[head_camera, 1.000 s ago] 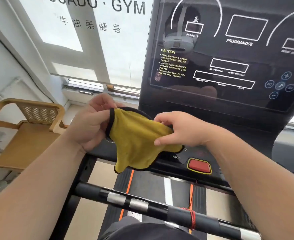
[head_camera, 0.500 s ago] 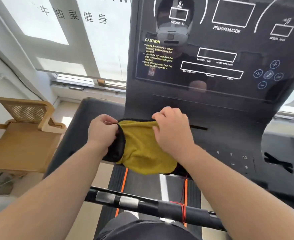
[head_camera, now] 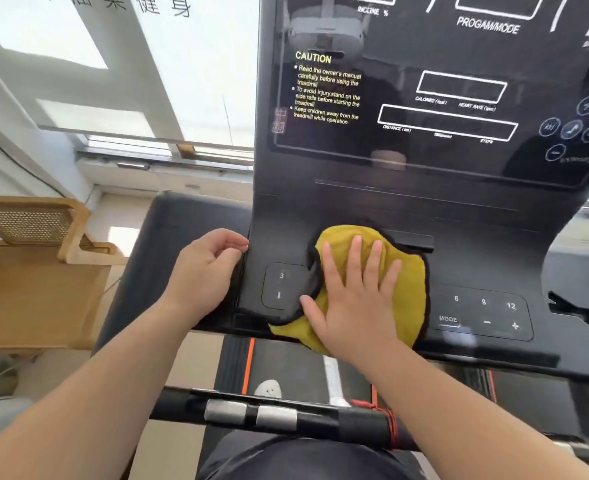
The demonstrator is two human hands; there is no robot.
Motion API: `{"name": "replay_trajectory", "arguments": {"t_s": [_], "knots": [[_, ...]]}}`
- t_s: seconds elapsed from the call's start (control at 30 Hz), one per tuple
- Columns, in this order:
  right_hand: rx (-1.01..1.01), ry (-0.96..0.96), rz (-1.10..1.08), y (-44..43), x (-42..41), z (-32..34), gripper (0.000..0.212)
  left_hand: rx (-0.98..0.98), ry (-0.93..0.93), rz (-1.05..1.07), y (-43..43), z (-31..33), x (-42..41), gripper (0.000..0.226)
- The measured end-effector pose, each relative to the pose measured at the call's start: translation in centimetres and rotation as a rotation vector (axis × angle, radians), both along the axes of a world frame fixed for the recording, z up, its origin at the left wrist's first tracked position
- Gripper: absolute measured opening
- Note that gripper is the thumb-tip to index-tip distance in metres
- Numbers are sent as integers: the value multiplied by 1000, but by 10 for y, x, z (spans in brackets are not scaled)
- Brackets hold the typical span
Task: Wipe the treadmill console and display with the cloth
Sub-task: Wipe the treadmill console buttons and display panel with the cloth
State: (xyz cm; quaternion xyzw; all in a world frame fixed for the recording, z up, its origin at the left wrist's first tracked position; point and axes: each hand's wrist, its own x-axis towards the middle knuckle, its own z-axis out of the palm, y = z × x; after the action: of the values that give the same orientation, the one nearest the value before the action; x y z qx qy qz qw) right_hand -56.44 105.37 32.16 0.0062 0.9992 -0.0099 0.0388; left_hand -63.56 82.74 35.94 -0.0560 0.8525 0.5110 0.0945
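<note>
Wooden chair (head_camera: 33, 271) with cane back at far left, beside the window wall. Left hand (head_camera: 204, 275) loosely curled, holding nothing, fingertips touching the left edge of the black console (head_camera: 355, 209) where it meets the grey side tray (head_camera: 154, 244). Small button panel (head_camera: 281, 285) marked "3" just right of that hand, its right part covered by the cloth. Yellow cloth (head_camera: 407, 296) with black trim lying flat on the lower console deck, between the "3" panel and the panel (head_camera: 483, 315) marked 6, 9, 12, MODE, minus and plus; lower edge of cloth hanging slightly over the front lip of the console. Right hand (head_camera: 352, 299) spread flat, palm down, pressed on top of the cloth, fingers extended and pointing up toward the display, thumb out to the left; not pinching the cloth. Display (head_camera: 459, 91) upright above the deck, dark and glossy, yellow CAUTION text at its left, white outlined boxes in the middle, round icons at right. Black handlebar (head_camera: 279, 415) with silver sensor plates crossing below both forearms, red cord wound around it toward the right.
</note>
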Motion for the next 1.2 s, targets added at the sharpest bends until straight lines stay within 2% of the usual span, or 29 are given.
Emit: {"name": "replay_trajectory", "arguments": {"t_s": [0.13,0.3,0.5,0.57,0.7,0.77,0.9,1.03,1.2], "knots": [[0,-6,14,-7,-18,3,85,-12,42,-53,-8,-4,5,28],[-38,-59,209,-44,-50,7,81,-22,100,-12,-21,-8,12,29],[-102,-72,404,-64,-6,0,71,-144,238,-102,-10,-6,4,35],[-70,-59,348,-45,14,-4,74,-184,249,-151,-1,-8,1,39],[23,-65,71,11,26,-1,82,-198,258,-153,9,-9,-3,41],[61,-70,36,18,18,3,83,-174,237,-136,7,-8,-2,41],[5,-70,52,-20,-14,7,88,-177,265,-167,1,-7,2,38],[-46,-82,219,-65,-40,7,89,-217,334,-146,1,-8,6,35],[-105,-85,349,-72,-21,2,84,-317,359,-199,0,-10,6,43]]}}
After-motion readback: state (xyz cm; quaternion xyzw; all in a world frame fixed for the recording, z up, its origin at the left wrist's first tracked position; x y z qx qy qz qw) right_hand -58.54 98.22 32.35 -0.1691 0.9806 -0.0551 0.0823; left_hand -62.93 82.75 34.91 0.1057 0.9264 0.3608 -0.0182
